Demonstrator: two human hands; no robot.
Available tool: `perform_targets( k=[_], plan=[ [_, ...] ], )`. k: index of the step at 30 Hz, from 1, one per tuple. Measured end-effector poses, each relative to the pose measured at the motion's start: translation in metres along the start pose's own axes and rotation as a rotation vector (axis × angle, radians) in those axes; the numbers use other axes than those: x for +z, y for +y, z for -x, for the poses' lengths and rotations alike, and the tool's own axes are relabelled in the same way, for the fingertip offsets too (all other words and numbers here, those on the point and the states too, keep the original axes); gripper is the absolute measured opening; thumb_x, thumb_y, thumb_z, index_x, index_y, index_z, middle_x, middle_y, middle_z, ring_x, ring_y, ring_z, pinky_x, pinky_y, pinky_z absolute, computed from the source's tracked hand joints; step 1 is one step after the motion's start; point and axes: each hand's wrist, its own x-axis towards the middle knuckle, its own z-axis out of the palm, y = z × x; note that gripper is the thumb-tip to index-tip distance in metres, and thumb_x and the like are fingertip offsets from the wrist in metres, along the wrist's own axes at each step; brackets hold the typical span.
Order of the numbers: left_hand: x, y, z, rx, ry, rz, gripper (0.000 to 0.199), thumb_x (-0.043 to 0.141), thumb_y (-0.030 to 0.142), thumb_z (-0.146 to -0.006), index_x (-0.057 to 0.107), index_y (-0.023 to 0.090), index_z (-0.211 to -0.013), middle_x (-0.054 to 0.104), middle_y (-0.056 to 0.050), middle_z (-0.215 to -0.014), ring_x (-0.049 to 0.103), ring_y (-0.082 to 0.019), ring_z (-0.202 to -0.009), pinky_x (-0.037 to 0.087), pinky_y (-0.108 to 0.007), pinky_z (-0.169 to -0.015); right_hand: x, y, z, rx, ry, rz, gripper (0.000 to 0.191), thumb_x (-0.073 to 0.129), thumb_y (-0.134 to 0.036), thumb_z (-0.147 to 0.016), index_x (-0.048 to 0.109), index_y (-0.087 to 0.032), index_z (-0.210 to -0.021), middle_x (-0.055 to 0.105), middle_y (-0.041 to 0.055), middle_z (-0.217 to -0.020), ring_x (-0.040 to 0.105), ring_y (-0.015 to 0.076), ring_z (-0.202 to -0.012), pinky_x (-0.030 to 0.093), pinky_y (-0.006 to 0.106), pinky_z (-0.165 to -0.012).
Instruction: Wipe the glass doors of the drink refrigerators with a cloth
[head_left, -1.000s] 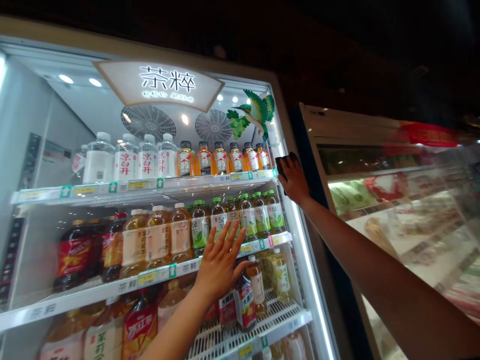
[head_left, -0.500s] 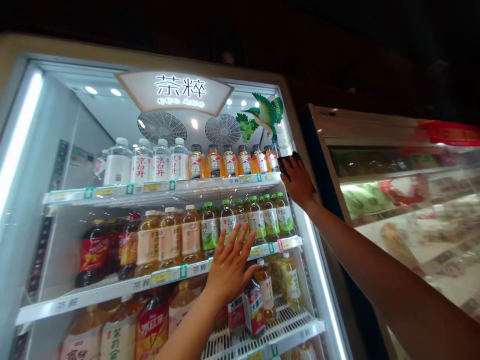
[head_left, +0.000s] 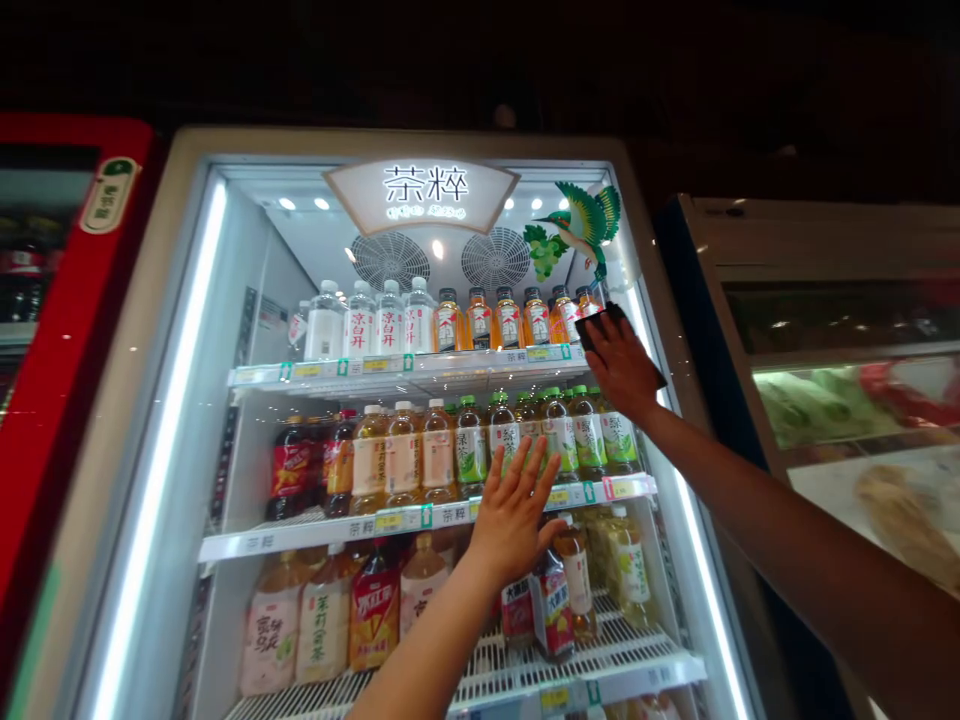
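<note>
On cooler shelves [head_left: 405, 372], bottled teas [head_left: 405, 462], left hand [head_left: 514, 515] spread, right hand [head_left: 619, 365] raised

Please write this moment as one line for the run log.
left hand: spread on glass fridge door | right hand: holds black flat object at door top

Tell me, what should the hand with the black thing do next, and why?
I think it should probably slide the black flat object a little down the glass door. The right hand holds it high up near the door's edge, while the left hand is spread open, holding nothing.
</note>
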Motion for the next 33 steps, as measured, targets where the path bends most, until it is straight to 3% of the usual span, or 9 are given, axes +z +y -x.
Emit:
perform_targets(
  k=[6,9,13,16,20,23,27,30,33],
  plan=[
    [0.000,0.002,0.000,0.000,-0.011,-0.013,0.086,0.050,0.060,-0.095,0.013,0.022,-0.162,0.010,-0.008,-0.171,0.003,-0.029,-0.158,0.004,-0.055,-0.128,-0.009,-0.005,0.052,-0.342,-0.036,-0.075,0.047,0.039,-0.037,-0.104,0.047,-0.037,-0.150,0.042,-0.0067,-0.160,0.030,0.0243,-0.152,0.035,0.049,-0.122],
    [0.001,0.001,0.000,0.005,-0.010,-0.009,0.087,0.050,0.060,-0.095,0.011,0.022,-0.163,0.011,-0.008,-0.171,0.003,-0.029,-0.158,0.005,-0.056,-0.128,-0.006,0.011,0.034,-0.185,0.066,-0.091,0.047,0.039,-0.035,-0.104,0.049,-0.034,-0.149,0.046,-0.0036,-0.157,0.034,0.0266,-0.150,0.039,0.052,-0.120],
    [0.001,0.002,-0.001,0.003,-0.029,0.002,0.089,0.052,0.058,-0.095,0.008,0.023,-0.163,0.010,-0.007,-0.171,0.003,-0.029,-0.158,0.006,-0.056,-0.128,0.006,-0.022,0.004,0.003,0.117,-0.056,0.048,0.041,-0.030,-0.102,0.052,-0.028,-0.148,0.045,0.0021,-0.158,0.032,0.0338,-0.150,0.037,0.057,-0.118],
    [-0.002,0.000,0.000,0.016,-0.058,0.024,0.090,0.054,0.057,-0.094,0.007,0.023,-0.163,0.009,-0.008,-0.171,0.003,-0.028,-0.158,0.006,-0.055,-0.128,0.003,-0.045,0.018,-0.173,0.011,-0.066,0.048,0.044,-0.031,-0.101,0.051,-0.032,-0.149,0.040,-0.0010,-0.161,0.030,0.0327,-0.151,0.037,0.056,-0.118],
    [-0.014,-0.014,0.010,0.031,-0.096,0.043,0.094,0.060,0.054,-0.092,0.006,0.025,-0.163,0.008,-0.006,-0.171,0.002,-0.028,-0.158,0.009,-0.052,-0.128,-0.015,-0.021,0.044,-0.429,-0.127,-0.117,0.047,0.049,-0.036,-0.100,0.051,-0.036,-0.147,0.042,-0.0043,-0.160,0.034,0.0285,-0.150,0.038,0.051,-0.118],
    [-0.024,-0.033,0.022,0.008,-0.080,0.015,0.092,0.060,0.053,-0.092,0.007,0.027,-0.163,0.010,-0.006,-0.171,0.002,-0.029,-0.158,0.009,-0.054,-0.128,-0.013,-0.004,0.028,-0.286,-0.052,-0.117,0.049,0.048,-0.036,-0.100,0.051,-0.031,-0.148,0.043,-0.0002,-0.160,0.034,0.0301,-0.150,0.037,0.052,-0.118],
    [-0.035,-0.052,0.031,-0.048,-0.049,-0.024,0.088,0.057,0.050,-0.094,0.009,0.025,-0.163,0.016,-0.008,-0.170,0.006,-0.031,-0.158,0.008,-0.055,-0.127,0.004,-0.042,-0.001,-0.034,0.027,-0.079,0.052,0.045,-0.035,-0.101,0.047,-0.026,-0.152,0.037,0.0035,-0.163,0.025,0.0342,-0.153,0.032,0.058,-0.120],
    [-0.040,-0.058,0.033,-0.074,-0.033,-0.035,0.085,0.056,0.045,-0.096,0.009,0.024,-0.163,0.018,-0.009,-0.170,0.009,-0.031,-0.157,0.008,-0.054,-0.128,0.007,-0.074,0.014,-0.199,-0.043,-0.103,0.051,0.044,-0.037,-0.102,0.045,-0.032,-0.153,0.034,-0.0009,-0.164,0.022,0.0308,-0.154,0.030,0.056,-0.122],
    [-0.046,-0.067,0.038,-0.043,-0.033,-0.046,0.085,0.056,0.042,-0.095,0.008,0.025,-0.163,0.019,-0.008,-0.170,0.012,-0.029,-0.157,0.010,-0.053,-0.128,-0.005,-0.066,0.048,-0.435,-0.108,-0.149,0.048,0.048,-0.036,-0.101,0.050,-0.038,-0.148,0.041,-0.0044,-0.160,0.030,0.0262,-0.152,0.035,0.051,-0.120]
  ],
)
